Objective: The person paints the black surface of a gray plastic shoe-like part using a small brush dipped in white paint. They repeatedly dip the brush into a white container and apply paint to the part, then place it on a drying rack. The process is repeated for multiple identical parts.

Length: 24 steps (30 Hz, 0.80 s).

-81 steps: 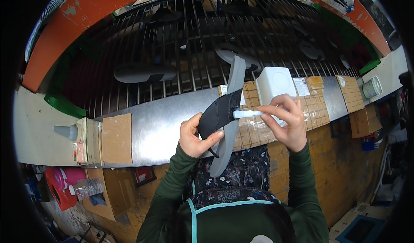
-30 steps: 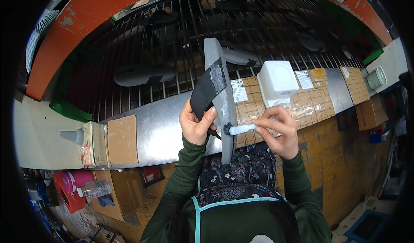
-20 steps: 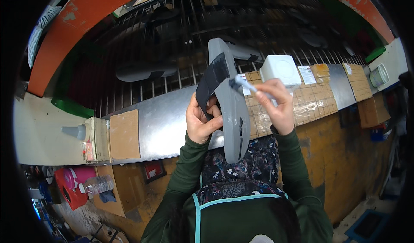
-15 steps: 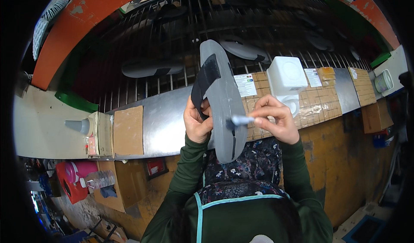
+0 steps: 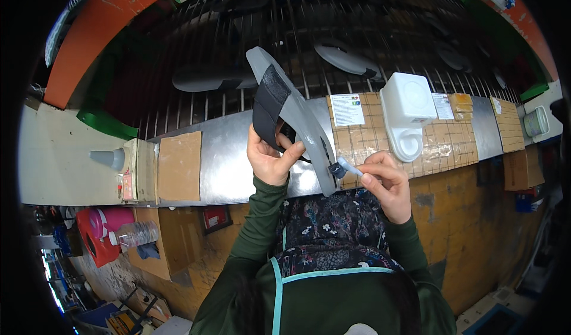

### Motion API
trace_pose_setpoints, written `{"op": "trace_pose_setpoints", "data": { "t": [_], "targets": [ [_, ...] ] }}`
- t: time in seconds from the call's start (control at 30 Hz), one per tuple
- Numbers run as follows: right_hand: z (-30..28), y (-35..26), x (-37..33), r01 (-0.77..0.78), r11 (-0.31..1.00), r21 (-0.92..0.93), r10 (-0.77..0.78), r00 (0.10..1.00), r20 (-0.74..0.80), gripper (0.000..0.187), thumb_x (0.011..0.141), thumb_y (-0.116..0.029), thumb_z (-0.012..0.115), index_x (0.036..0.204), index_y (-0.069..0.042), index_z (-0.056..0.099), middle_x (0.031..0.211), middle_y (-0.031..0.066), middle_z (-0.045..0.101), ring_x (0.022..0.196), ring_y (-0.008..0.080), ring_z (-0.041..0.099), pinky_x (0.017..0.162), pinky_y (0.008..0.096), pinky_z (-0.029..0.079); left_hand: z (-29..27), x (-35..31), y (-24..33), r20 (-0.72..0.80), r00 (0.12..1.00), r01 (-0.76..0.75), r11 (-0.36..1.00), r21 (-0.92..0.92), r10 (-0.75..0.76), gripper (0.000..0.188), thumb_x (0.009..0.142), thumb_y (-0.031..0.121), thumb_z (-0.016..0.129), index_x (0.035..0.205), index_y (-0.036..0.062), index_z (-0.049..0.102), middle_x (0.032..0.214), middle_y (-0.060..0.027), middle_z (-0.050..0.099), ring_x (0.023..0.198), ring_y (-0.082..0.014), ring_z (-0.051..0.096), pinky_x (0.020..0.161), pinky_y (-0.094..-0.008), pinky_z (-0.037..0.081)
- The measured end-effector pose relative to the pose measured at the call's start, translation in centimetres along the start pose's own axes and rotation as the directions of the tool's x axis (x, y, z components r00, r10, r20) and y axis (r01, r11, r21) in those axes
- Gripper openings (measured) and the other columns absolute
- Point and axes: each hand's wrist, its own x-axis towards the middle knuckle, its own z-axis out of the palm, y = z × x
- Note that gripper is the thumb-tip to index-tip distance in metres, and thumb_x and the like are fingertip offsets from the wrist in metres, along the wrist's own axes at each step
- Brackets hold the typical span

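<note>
My left hand (image 5: 272, 158) grips a grey sandal (image 5: 304, 121) by its side, fingers inside the wide black strap (image 5: 270, 100). The sandal is tilted, its underside edge facing right. Between the thumb and fingers of my right hand (image 5: 385, 183) is a small brush (image 5: 350, 166) with a pale blue handle. Its dark bristle end touches or nearly touches the sole near the end closest to me, by a dark slit. A white plastic dispenser (image 5: 408, 109) with a round cup at its front stands on the cardboard to the right of my hands.
Beyond the metal-edged counter (image 5: 226, 174) a rack of metal rods (image 5: 196, 110) carries several more grey sandals (image 5: 348, 60). Cardboard sheets (image 5: 180, 165) cover parts of the counter. At left stands a grey cone (image 5: 108, 158); below it, a plastic bottle (image 5: 137, 234) lies near a carton.
The sandal has turned in my left hand, its far end swinging left and its sole edge tipping toward the right. My right hand and the brush have moved slightly toward the sandal's near end.
</note>
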Motion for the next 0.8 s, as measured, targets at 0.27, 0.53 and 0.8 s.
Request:
{"op": "trace_pose_setpoints", "data": {
  "t": [0.27, 0.53, 0.8],
  "targets": [
    [0.3, 0.1, 1.0, 0.082, 0.973, -0.214, -0.096, 0.994, -0.055, 0.018, 0.086, -0.005, 0.07, 0.103, -0.002, 0.074, 0.091, 0.0032, 0.056, 0.078, 0.0094, 0.053, 0.065, 0.0215, 0.044, 0.7, -0.4, 1.3, -0.025, 0.999, 0.049, 0.986, 0.162, -0.046, 0.055, 0.07, -0.002, 0.083, 0.111, 0.0001, 0.047, 0.081, -0.007, 0.063, 0.065, -0.0114, 0.062, 0.064, -0.0239, 0.051],
    [-0.1, -1.1, 3.1, 0.234, 0.842, -0.486, -0.289, 0.957, -0.04, 0.018, 0.081, -0.009, 0.074, 0.099, -0.007, 0.076, 0.087, 0.0024, 0.058, 0.066, 0.0093, 0.049, 0.059, 0.0248, 0.038, 0.4, -0.6, 1.5, 0.024, 0.999, 0.035, 0.969, 0.246, -0.042, 0.055, 0.069, 0.002, 0.085, 0.108, 0.0016, 0.047, 0.076, -0.0044, 0.063, 0.066, -0.0106, 0.063, 0.065, -0.0233, 0.05],
    [-0.6, -1.8, 4.5, 0.359, 0.708, -0.609, -0.439, 0.898, 0.02, 0.018, 0.078, -0.012, 0.076, 0.096, -0.01, 0.076, 0.086, -0.0002, 0.059, 0.065, 0.0105, 0.05, 0.075, 0.0293, 0.032, 0.1, -0.5, 1.9, 0.084, 0.995, 0.024, 0.958, 0.284, -0.05, 0.055, 0.069, 0.004, 0.087, 0.109, 0.0008, 0.049, 0.078, -0.0041, 0.063, 0.067, -0.0103, 0.064, 0.067, -0.0238, 0.052]
  ]
}}
